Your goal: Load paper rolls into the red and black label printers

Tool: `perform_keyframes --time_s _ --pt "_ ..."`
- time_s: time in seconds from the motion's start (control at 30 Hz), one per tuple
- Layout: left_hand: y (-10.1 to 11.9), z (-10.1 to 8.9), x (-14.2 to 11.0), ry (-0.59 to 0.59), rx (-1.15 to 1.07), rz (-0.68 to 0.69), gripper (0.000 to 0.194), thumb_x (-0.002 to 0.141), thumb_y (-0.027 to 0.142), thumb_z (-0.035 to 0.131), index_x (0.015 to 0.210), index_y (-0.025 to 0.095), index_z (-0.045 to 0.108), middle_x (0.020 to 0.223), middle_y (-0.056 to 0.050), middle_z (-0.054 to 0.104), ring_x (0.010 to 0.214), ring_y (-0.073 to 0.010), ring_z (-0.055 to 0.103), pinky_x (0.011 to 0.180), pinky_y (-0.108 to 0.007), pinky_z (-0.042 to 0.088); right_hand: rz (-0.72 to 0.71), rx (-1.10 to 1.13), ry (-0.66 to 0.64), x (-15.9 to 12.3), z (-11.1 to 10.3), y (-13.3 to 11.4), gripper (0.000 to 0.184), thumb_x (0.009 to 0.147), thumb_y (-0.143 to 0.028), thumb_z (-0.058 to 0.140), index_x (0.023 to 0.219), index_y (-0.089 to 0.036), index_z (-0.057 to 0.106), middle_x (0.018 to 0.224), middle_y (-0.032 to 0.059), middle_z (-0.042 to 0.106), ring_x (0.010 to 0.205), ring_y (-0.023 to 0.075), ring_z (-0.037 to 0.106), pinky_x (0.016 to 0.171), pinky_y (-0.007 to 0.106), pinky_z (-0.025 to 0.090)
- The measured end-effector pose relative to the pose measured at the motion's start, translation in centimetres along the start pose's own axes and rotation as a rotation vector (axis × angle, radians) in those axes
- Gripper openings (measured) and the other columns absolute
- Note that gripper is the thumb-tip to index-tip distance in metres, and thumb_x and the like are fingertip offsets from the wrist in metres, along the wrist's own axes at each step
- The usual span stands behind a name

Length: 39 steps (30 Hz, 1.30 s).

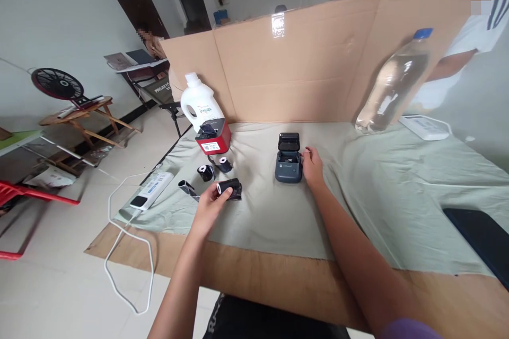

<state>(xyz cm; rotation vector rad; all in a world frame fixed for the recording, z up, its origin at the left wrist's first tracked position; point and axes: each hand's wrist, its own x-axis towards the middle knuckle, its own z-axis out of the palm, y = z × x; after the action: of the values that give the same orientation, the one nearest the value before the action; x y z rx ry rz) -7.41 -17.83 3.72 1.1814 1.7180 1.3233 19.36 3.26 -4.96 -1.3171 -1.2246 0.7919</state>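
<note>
My left hand (212,202) is closed around a black paper roll (229,188) with a white core, just above the cloth. Next to it lie a curled black strip (188,189) and two smaller black rolls, one upright (204,172) and one farther back (225,164). A small dark portable label printer (288,168) stands in the middle of the cloth, its lid (288,141) raised. At the printer's right side is my right hand (313,168), fingers curled against its edge; part of that grip is hidden.
Behind the rolls stand a red box (214,140) and a white jug (202,103). A cardboard screen (294,63) closes off the back, with a large bottle (393,87) leaning against it. A power strip (153,190) lies left, a dark phone (479,241) right. People are beyond the screen.
</note>
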Motion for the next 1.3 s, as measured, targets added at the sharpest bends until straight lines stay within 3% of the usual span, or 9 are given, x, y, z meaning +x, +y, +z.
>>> perform_keyframes --time_s 0.23,0.47,0.67,0.8,0.87,1.0,1.1,1.2,1.3 --pt "1.1 -3.1 0.9 0.121 0.884 0.228 0.043 0.083 0.062 0.062 0.065 0.023 0.057 0.067 -0.004 0.059 0.072 -0.0238 0.058 0.069 -0.033 0.036 -0.006 -0.003 0.007 0.0 0.1 0.0 0.051 0.09 -0.056 0.044 0.121 -0.02 0.062 0.101 0.01 0.071 0.077 0.0219 0.06 0.075 0.038 0.047" --pt "1.3 0.2 6.4 0.029 1.257 0.29 0.053 0.087 0.069 0.053 0.079 0.02 0.071 0.086 -0.017 0.071 0.091 -0.0349 0.064 0.09 -0.045 0.035 -0.015 -0.031 0.012 0.1 0.2 -0.1 0.049 0.09 -0.053 0.043 0.119 -0.018 0.062 0.099 0.0104 0.071 0.079 0.0227 0.061 0.075 0.039 0.047" --pt "0.1 2.8 7.7 -0.045 1.19 0.128 0.052 0.089 0.066 0.052 0.09 0.019 0.074 0.096 -0.018 0.072 0.101 -0.0373 0.064 0.095 -0.046 0.035 -0.02 -0.051 0.013 0.1 0.1 -0.3 0.049 0.09 -0.053 0.042 0.118 -0.018 0.062 0.102 0.0109 0.071 0.08 0.0227 0.061 0.078 0.04 0.046" --pt "0.1 1.4 6.7 0.01 1.036 0.147 0.049 0.082 0.067 0.062 0.101 0.023 0.074 0.108 -0.015 0.07 0.113 -0.0372 0.058 0.099 -0.046 0.035 -0.024 -0.04 0.016 0.1 0.1 -0.3 0.049 0.09 -0.053 0.042 0.118 -0.018 0.062 0.103 0.012 0.071 0.082 0.0235 0.062 0.079 0.04 0.047" --pt "-0.5 -0.8 6.0 0.167 0.866 0.18 0.051 0.081 0.065 0.063 0.111 0.024 0.072 0.112 -0.013 0.068 0.113 -0.0343 0.058 0.098 -0.044 0.039 -0.029 -0.021 0.016 0.1 0.1 -0.2 0.049 0.09 -0.053 0.043 0.117 -0.018 0.062 0.101 0.0113 0.071 0.083 0.0235 0.063 0.079 0.04 0.046" --pt "-4.1 -7.2 4.8 0.71 0.484 0.091 0.043 0.091 0.044 0.051 0.124 0.019 0.063 0.119 -0.012 0.065 0.102 -0.0266 0.063 0.091 -0.04 0.049 -0.021 -0.022 0.007 0.2 0.1 -0.1 0.047 0.09 -0.054 0.044 0.116 -0.019 0.062 0.1 0.0093 0.071 0.084 0.0229 0.063 0.08 0.038 0.046" --pt "-7.5 -10.7 5.0 0.57 0.313 -0.104 0.056 0.074 0.026 0.064 0.13 0.019 0.058 0.126 -0.013 0.066 0.108 -0.0286 0.064 0.091 -0.041 0.051 -0.024 -0.017 0.008 0.1 0.1 -0.2 0.047 0.091 -0.053 0.043 0.116 -0.019 0.062 0.101 0.0099 0.071 0.084 0.0226 0.063 0.08 0.038 0.046" --pt "-9.5 -11.9 5.9 0.35 0.271 -0.071 0.044 0.067 0.028 0.07 0.109 0.017 0.067 0.113 -0.013 0.072 0.113 -0.0307 0.064 0.097 -0.041 0.05 -0.023 -0.008 0.014 0.1 0.1 -0.3 0.049 0.09 -0.056 0.044 0.116 -0.018 0.062 0.101 0.0102 0.071 0.084 0.0229 0.063 0.08 0.038 0.046" --pt "-9.1 -11.5 6.5 0.35 0.264 -0.002 0.04 0.067 0.041 0.075 0.097 0.016 0.068 0.098 -0.011 0.074 0.1 -0.0299 0.068 0.092 -0.042 0.051 -0.024 -0.002 0.018 0.1 0.1 -0.3 0.051 0.089 -0.058 0.045 0.115 -0.018 0.062 0.1 0.0103 0.071 0.084 0.0233 0.063 0.08 0.039 0.046"
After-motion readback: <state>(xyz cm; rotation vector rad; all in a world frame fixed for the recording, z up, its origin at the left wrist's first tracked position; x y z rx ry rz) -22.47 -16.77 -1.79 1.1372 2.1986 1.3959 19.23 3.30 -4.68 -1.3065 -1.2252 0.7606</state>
